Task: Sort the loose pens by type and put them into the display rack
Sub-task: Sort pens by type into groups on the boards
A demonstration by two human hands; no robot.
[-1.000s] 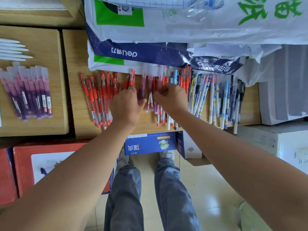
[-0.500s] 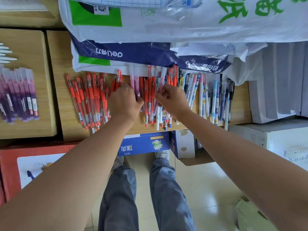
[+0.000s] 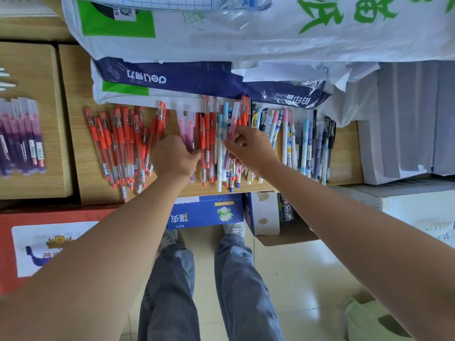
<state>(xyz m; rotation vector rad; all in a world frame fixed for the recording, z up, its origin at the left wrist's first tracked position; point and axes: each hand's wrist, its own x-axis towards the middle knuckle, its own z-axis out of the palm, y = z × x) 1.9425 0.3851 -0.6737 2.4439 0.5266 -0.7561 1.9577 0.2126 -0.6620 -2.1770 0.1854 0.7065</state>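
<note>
Loose pens cover a wooden board (image 3: 73, 153). A sorted bunch of red pens (image 3: 120, 141) lies at its left. In the middle sit two pink-purple pens (image 3: 185, 129), more red pens (image 3: 206, 141) and mixed ones. White and blue patterned pens (image 3: 295, 143) lie at the right. My left hand (image 3: 172, 158) rests curled on the pink-purple pens; its fingertips are hidden. My right hand (image 3: 251, 148) pinches a pink translucent pen (image 3: 232, 126), its far end raised above the pile.
A second wooden board (image 3: 29, 183) at the left carries a row of purple pens (image 3: 21, 136) and white pens (image 3: 6, 82). Plastic bags with paper reams (image 3: 197, 70) overhang the far side. Grey stacks (image 3: 406, 119) stand at the right. Cartons (image 3: 206, 212) sit below.
My right hand has picked one pink translucent pen out of the middle pile. My left hand has shifted slightly right onto the pink-purple pens. The camera view has shifted a little.
</note>
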